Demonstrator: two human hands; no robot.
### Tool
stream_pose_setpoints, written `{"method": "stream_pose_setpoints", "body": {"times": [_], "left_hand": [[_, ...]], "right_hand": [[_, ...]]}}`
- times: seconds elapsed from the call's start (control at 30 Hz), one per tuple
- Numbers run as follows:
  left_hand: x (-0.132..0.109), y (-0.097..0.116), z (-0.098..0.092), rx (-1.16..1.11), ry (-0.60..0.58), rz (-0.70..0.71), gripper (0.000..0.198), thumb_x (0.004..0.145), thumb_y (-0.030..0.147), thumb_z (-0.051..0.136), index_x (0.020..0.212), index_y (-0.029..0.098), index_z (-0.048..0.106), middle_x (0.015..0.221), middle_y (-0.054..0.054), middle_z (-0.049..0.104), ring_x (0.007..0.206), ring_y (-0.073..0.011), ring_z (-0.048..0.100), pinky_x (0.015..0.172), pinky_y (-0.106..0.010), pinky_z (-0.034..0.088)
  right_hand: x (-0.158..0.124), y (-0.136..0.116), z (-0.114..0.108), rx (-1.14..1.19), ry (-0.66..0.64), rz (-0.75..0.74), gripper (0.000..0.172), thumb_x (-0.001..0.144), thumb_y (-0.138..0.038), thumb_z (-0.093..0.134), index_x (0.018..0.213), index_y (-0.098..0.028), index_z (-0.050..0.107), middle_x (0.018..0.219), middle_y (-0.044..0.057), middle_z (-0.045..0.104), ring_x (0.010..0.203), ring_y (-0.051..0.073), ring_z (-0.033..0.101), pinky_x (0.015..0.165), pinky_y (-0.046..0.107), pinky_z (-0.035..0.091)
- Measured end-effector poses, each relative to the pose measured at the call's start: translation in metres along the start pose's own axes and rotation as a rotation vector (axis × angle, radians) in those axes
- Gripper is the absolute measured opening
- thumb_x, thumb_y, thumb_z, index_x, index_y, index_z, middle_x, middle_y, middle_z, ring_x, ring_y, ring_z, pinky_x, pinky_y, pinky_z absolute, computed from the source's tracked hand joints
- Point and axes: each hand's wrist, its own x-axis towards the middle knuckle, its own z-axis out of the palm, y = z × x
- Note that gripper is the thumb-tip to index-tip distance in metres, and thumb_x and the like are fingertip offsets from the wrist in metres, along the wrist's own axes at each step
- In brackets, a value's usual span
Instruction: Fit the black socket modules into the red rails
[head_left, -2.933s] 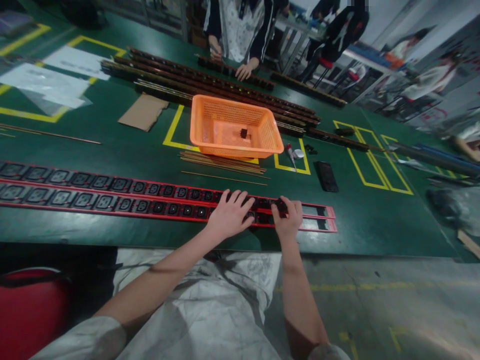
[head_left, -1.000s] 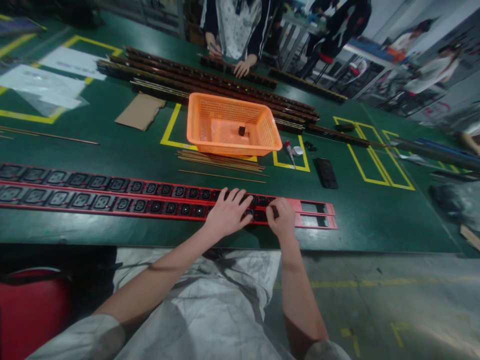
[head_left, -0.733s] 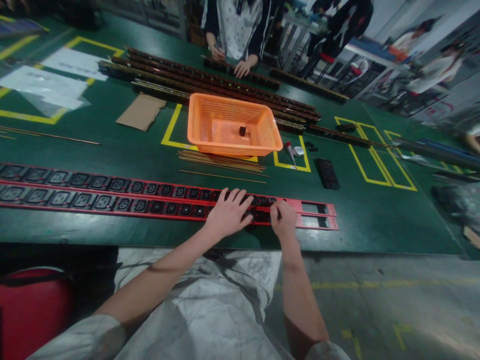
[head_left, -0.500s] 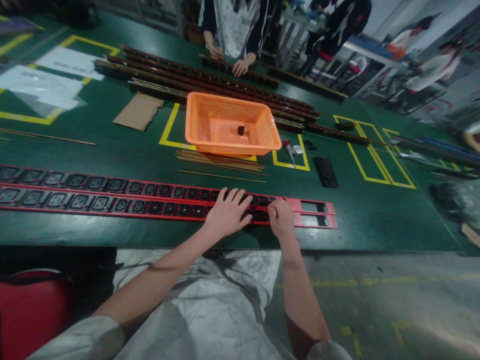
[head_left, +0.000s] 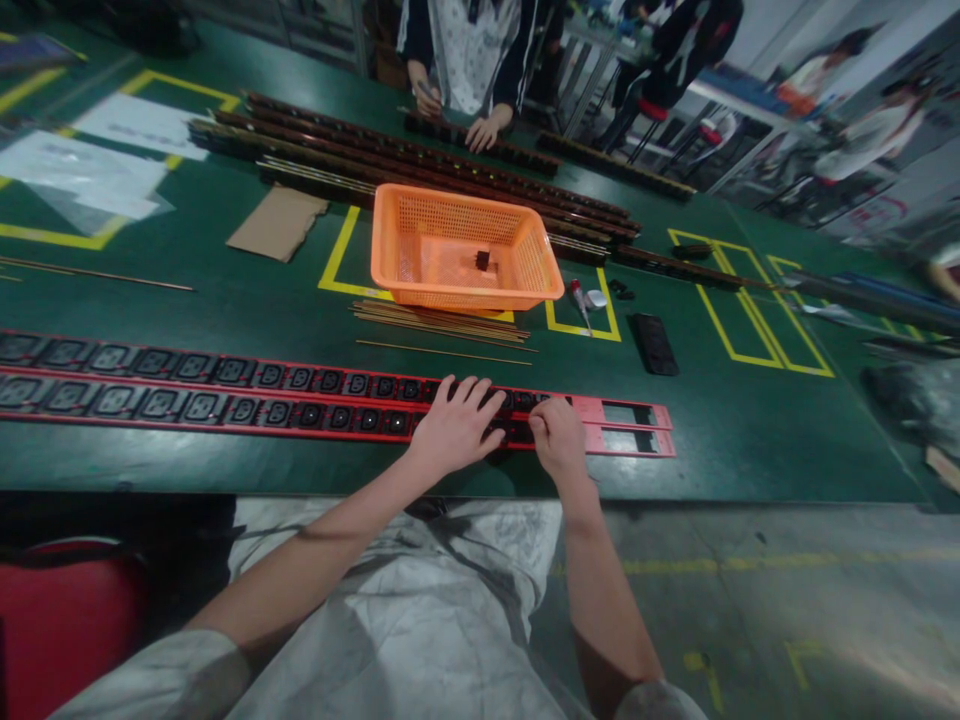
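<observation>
The green worktop carries two long red socket strips lying side by side along its near edge, filled with black sockets from the left up to the hands, with bare red frame and empty cut-outs beyond them on the right. Behind the strips lie thin rods and an orange basket that holds one small black piece. A co-worker's hand rests on dark strips at the far side. The left hand is where it was three seconds ago, fingers spread flat across both strips. The right hand has drawn leftward, off the far strip's last socket and onto the near strip close beside the left hand, fingers curled down. Whether they pinch a socket cannot be told. So the work seems to have passed from the far strip's end to the near strip's last filled place.
</observation>
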Motion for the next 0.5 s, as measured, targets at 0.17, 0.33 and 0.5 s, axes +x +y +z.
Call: {"method": "stream_pose_setpoints", "body": {"times": [0.17, 0.33, 0.5], "left_hand": [[-0.0001, -0.0002, 0.0001, -0.007, 0.004, 0.0, 0.053, 0.097, 0.049, 0.047, 0.142, 0.022, 0.055, 0.149, -0.013, 0.054, 0.136, -0.0334, 0.047, 0.117, -0.057, 0.031], [-0.0001, -0.0006, 0.0019, -0.004, 0.008, -0.004, 0.053, 0.097, 0.049, 0.048, 0.143, 0.023, 0.055, 0.15, -0.012, 0.053, 0.138, -0.033, 0.046, 0.118, -0.057, 0.031], [0.0001, -0.0002, 0.0007, -0.002, 0.0, -0.003, 0.052, 0.097, 0.049, 0.048, 0.142, 0.024, 0.055, 0.15, -0.012, 0.053, 0.138, -0.0324, 0.046, 0.118, -0.056, 0.031]], "right_hand": [[-0.0008, 0.001, 0.0012, -0.023, 0.016, 0.019, 0.044, 0.107, -0.051, 0.031, 0.082, -0.024, 0.056, 0.082, 0.005, 0.064, 0.081, 0.021, 0.055, 0.073, 0.036, 0.038], [-0.0036, 0.001, 0.0041, -0.041, 0.048, 0.005, 0.052, 0.107, -0.053, 0.024, 0.08, -0.024, 0.057, 0.079, 0.004, 0.063, 0.078, 0.02, 0.056, 0.071, 0.036, 0.035], [-0.0048, -0.0028, 0.0067, -0.053, 0.063, 0.013, 0.054, 0.106, -0.056, 0.022, 0.082, -0.024, 0.057, 0.08, 0.005, 0.063, 0.079, 0.021, 0.056, 0.072, 0.037, 0.035]]}}
